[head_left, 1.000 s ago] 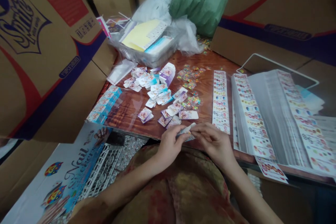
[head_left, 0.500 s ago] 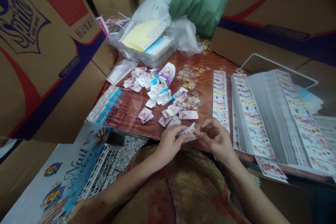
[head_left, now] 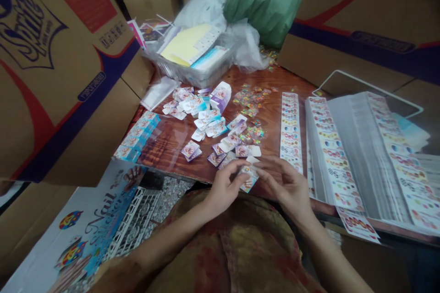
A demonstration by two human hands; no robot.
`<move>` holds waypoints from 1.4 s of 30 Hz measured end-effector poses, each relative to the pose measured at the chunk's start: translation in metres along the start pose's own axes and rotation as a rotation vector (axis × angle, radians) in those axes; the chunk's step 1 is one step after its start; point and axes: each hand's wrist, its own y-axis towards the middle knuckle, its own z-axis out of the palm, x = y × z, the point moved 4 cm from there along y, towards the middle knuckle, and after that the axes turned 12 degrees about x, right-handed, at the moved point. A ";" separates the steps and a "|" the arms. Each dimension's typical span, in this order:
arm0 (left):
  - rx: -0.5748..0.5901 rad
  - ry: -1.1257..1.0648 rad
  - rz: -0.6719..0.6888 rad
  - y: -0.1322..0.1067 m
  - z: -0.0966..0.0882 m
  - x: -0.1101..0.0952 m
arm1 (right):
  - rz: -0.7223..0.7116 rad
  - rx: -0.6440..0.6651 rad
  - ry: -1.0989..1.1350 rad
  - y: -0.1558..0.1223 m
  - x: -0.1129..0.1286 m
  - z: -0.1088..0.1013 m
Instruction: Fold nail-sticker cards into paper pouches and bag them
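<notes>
A small light-blue printed carton [head_left: 249, 180] is between my hands at the table's front edge. Its printed face is turned up, and a white flap sticks out at the far end. My left hand [head_left: 222, 186] is closed on it, thumb lying over the face. My right hand [head_left: 291, 186] is bent around the carton's right side, its thumb and fingertips at the edge near the flap. Just beyond lie loose purple and white cartons [head_left: 231, 141], some with open flaps, and small clear packets of coloured bits [head_left: 252, 132].
Filled blue cartons stand in a row [head_left: 137, 136] at the left. Long sticker strips [head_left: 290, 132] and thick strip stacks [head_left: 354, 146] cover the right. A plastic tub [head_left: 195, 73] of papers sits at the back. Large cardboard boxes [head_left: 68, 78] flank the table [head_left: 165, 151].
The carton has turned in my hands, so its printed face now shows more fully and a white flap stands out at its far end. My right fingers have uncurled slightly.
</notes>
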 end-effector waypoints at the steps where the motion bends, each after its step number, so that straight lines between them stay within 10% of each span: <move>1: 0.011 -0.032 -0.002 0.000 0.000 0.000 | 0.020 -0.050 0.098 0.000 -0.003 -0.001; 7: -0.005 0.147 0.023 -0.005 0.003 -0.005 | 0.328 0.230 0.484 -0.002 -0.021 0.026; 15: -0.205 0.363 -0.054 -0.009 0.002 -0.008 | -0.129 0.006 -0.120 -0.012 0.013 0.028; 25: -0.177 0.429 0.028 -0.012 0.005 -0.003 | 0.270 -0.055 0.429 -0.008 -0.025 0.028; 42: -0.154 0.359 -0.098 -0.018 -0.013 -0.002 | 0.157 0.086 0.184 -0.011 -0.023 0.053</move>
